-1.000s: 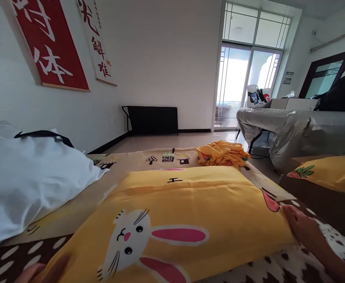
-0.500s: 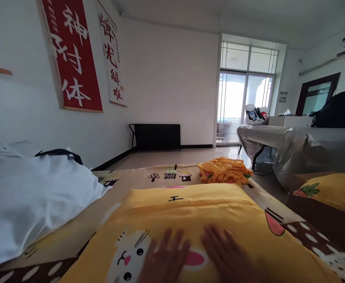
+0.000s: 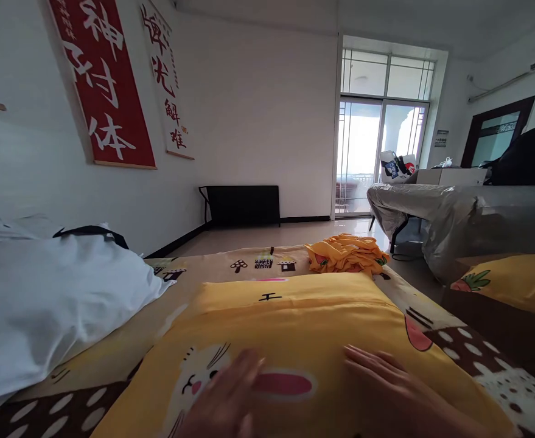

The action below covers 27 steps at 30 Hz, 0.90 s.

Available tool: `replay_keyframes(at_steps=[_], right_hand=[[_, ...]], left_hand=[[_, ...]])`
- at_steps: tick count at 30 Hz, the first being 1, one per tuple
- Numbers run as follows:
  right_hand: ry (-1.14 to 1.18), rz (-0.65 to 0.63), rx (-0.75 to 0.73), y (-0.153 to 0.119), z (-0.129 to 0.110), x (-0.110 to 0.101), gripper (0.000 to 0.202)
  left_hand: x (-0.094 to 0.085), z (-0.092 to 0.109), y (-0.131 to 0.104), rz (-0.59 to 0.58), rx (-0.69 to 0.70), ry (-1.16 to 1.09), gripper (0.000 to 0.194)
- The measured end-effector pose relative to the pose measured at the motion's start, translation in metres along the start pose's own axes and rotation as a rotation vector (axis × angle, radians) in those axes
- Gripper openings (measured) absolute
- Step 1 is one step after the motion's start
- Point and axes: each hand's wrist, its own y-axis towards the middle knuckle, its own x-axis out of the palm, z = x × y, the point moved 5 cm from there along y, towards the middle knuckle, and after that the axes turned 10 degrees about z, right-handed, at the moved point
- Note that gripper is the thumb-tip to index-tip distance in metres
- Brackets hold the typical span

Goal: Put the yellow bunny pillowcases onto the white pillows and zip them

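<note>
In front of me lies a yellow pillow (image 3: 313, 334) with a white rabbit face and pink patches printed on it; a seam or fold crosses its far part. My left hand (image 3: 226, 395) rests on its near left side, over part of the rabbit face, fingers stretched out and slightly blurred. On the right side of the same pillow, my right hand (image 3: 386, 380) lies flat with fingers extended. Neither hand grasps anything. Beyond the pillow's far edge sits a crumpled heap of orange-yellow cloth (image 3: 347, 252) with carrot prints.
A patterned beige and brown blanket (image 3: 226, 261) spreads beneath the pillow. White pillow-like bundles (image 3: 66, 304) lie at left. To the right is another yellow carrot-print piece (image 3: 518, 280). Behind it stands a plastic-covered table (image 3: 459, 213) with boxes and a black bag (image 3: 529, 158).
My hands have moved apart across the pillow, the left one leftward and the right one rightward. The view has tilted down slightly. The pillow stays in place.
</note>
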Motion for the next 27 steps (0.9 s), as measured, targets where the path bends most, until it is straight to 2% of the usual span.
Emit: replay_keyframes(at_steps=[1,3,4,6,8,11,12,14,15,17,19,20,21,23,25,27], right_hand=[[0.031,-0.008,0.025,0.032,-0.016,0.005,0.066],[0.084,0.003,0.057,0.085,-0.029,0.018,0.056],[0.09,0.008,0.079,0.101,-0.024,0.024,0.051],[0.066,-0.003,0.156,0.112,0.006,0.035,0.047],[0.002,-0.037,0.283,0.096,0.055,0.039,0.051],[-0.097,-0.087,0.558,0.039,0.134,0.03,0.058],[-0.129,-0.103,0.658,0.019,0.154,0.024,0.057],[-0.211,-0.117,0.814,-0.01,0.18,0.011,0.052],[-0.252,-0.109,0.861,-0.017,0.184,0.004,0.05],[-0.309,-0.075,0.891,-0.01,0.176,-0.003,0.047],[-0.285,-0.026,0.81,0.022,0.15,0.002,0.046],[-0.248,-0.01,0.732,0.043,0.132,0.009,0.046],[-0.174,0.021,0.592,0.068,0.11,0.018,0.045],[-0.061,0.047,0.351,0.114,0.07,0.039,0.045],[-0.003,0.029,0.269,0.147,0.051,0.057,0.046],[0.019,-0.04,0.309,0.163,0.058,0.07,0.046]], left_hand=[[0.013,0.02,0.024,-0.097,0.047,-0.032,0.065],[0.034,0.041,0.068,-0.277,0.004,-0.034,0.056],[0.039,0.04,0.084,-0.306,-0.04,-0.024,0.053],[0.044,0.018,0.1,-0.302,-0.15,0.002,0.05],[0.044,-0.027,0.093,-0.283,-0.261,0.042,0.052],[0.037,-0.104,0.058,-0.296,-0.41,0.153,0.055],[0.034,-0.124,0.047,-0.327,-0.436,0.179,0.054],[0.028,-0.15,0.034,-0.393,-0.489,0.239,0.053],[0.023,-0.153,0.034,-0.392,-0.513,0.271,0.054],[0.016,-0.138,0.049,-0.321,-0.519,0.282,0.057],[0.019,-0.097,0.076,-0.268,-0.417,0.168,0.058],[0.027,-0.072,0.09,-0.315,-0.353,0.054,0.058],[0.037,-0.046,0.104,-0.364,-0.279,-0.013,0.056],[0.058,-0.01,0.128,-0.4,-0.217,-0.046,0.055],[0.079,0.001,0.146,-0.417,-0.208,-0.046,0.055],[0.095,-0.012,0.154,-0.444,-0.23,-0.045,0.055]])
